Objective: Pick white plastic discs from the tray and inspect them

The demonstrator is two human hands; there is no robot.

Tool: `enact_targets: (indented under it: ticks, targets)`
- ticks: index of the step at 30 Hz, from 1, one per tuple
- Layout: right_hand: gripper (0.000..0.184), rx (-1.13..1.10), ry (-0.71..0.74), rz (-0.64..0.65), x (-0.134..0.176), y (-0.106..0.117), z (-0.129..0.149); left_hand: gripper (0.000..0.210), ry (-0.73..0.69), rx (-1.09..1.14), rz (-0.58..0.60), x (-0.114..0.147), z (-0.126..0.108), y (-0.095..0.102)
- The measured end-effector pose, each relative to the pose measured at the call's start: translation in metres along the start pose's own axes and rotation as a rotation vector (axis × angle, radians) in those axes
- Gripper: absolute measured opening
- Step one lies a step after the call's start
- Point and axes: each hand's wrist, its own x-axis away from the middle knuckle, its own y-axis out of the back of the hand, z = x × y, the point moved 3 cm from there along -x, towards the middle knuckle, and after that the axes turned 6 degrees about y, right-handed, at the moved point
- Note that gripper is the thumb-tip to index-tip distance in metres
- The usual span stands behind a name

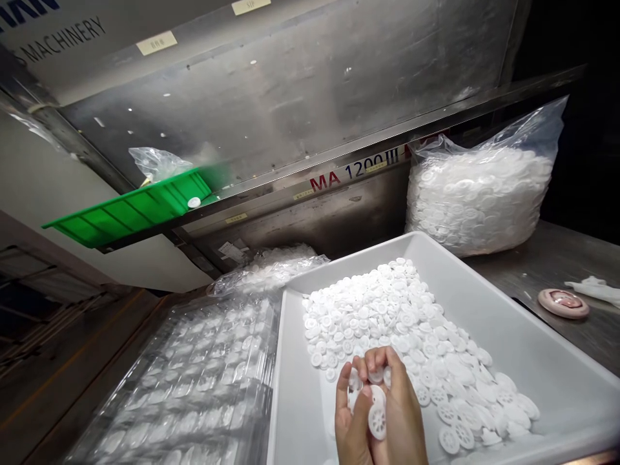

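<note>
My left hand [352, 423] and my right hand [403, 416] are cupped together, side by side, over the large grey bin [484, 274]. Several small white plastic wheels [377, 421] with spoked faces rest between my palms and fingers. The fingers of both hands curl around them, and my left thumb lies on top. Beneath and beyond my hands, a heap of loose white wheels [372, 303] covers much of the bin floor. My wrists enter from the bottom edge.
Left of the bin lie clear compartmented trays [188, 374] holding white pieces. A full plastic bag [477, 194] stands behind at right, near a pink round object [563, 303]. A green bin [121, 216] sits on the machine's ledge [271, 187]; another clear bag [271, 268] lies below.
</note>
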Motion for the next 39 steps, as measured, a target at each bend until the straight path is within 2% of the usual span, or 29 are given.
enact_targets:
  ticks: [4,10,14,17,21,27,32,39]
  targets:
    - [0.032,0.027,0.079,0.013,0.005,-0.002,0.005,0.037,0.007,0.047,-0.023,0.003,0.001,-0.001]
    - [0.027,-0.114,-0.029,-0.005,-0.002,0.000,0.001,0.013,0.066,0.164,-0.024,0.005,-0.002,-0.006]
    - [0.025,-0.156,-0.075,0.000,-0.004,0.005,0.001,0.015,0.095,0.185,-0.059,0.006,-0.006,-0.007]
    - [0.021,-0.117,-0.092,0.005,-0.004,0.007,0.005,0.022,0.091,0.212,-0.041,0.006,-0.007,-0.007]
    - [0.023,0.067,-0.049,0.068,-0.002,0.012,0.012,0.032,0.058,0.236,-0.036,0.006,-0.010,-0.005]
    - [0.029,0.571,0.048,0.242,0.008,0.021,0.014,0.034,0.003,0.233,-0.061,0.014,-0.020,-0.006]
    - [0.017,0.933,0.216,0.406,0.012,0.020,0.021,0.034,-0.024,0.221,-0.059,0.019,-0.025,-0.007]
    - [0.022,1.104,0.262,0.616,0.005,0.020,0.027,0.028,-0.034,0.205,-0.060,0.018,-0.022,-0.004]
